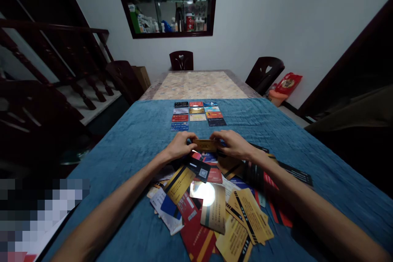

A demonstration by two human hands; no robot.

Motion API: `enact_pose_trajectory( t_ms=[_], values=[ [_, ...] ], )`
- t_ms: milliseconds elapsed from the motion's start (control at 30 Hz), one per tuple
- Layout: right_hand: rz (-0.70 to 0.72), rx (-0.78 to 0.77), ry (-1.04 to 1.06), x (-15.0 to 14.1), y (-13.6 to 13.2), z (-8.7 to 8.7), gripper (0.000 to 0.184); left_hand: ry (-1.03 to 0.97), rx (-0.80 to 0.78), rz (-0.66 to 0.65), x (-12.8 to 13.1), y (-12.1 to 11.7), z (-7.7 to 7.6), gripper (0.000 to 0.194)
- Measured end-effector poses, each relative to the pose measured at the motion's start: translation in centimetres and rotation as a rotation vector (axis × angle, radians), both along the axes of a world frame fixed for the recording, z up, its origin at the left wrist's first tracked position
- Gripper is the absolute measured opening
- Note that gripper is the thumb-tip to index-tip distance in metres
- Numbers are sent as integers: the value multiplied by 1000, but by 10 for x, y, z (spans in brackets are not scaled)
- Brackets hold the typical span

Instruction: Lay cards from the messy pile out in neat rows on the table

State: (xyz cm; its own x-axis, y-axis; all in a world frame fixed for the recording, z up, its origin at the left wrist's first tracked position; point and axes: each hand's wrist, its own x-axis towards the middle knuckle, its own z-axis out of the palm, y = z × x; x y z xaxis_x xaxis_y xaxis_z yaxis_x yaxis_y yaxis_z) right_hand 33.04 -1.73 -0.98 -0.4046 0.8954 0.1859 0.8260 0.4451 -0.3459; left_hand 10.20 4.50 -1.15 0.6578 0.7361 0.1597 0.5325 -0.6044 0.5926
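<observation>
Between my two hands a gold plastic card (205,145) is held up, tilted, above the far edge of a loose heap. My left hand (181,145) pinches its left end, and my right hand (231,144) grips the right end. Below them spreads a pile of overlapping cards in gold, red, black, white and blue, with a shiny gold card (214,208) on top. Beyond my hands, cards lie in three columns, among them a blue card (179,126), a black card (216,122) and a cream card (197,117). My right forearm hides part of the pile.
A blue cloth (129,151) covers the near table; a patterned top (199,84) shows beyond it. Dark chairs stand at the far end (181,60) and right (265,74). A wall cabinet (172,4) holds bottles. A red bag (287,83) sits at the right wall.
</observation>
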Motion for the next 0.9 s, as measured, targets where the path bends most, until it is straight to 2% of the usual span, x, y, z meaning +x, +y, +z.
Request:
enact_pose_trajectory(
  t_ms=[300, 567, 900],
  values=[
    [-42, 55, -48, -4, 0, -3, 40, -52, -6, 8, 1, -2, 0, 24],
    [-110, 118, -216, -13, -4, -1, 32, -67, 22, 21, 1, 1, -4, 22],
    [-125, 339, -292, -17, -5, -9, 47, -115, 28, 93, 0, 3, -3, 22]
  ],
)
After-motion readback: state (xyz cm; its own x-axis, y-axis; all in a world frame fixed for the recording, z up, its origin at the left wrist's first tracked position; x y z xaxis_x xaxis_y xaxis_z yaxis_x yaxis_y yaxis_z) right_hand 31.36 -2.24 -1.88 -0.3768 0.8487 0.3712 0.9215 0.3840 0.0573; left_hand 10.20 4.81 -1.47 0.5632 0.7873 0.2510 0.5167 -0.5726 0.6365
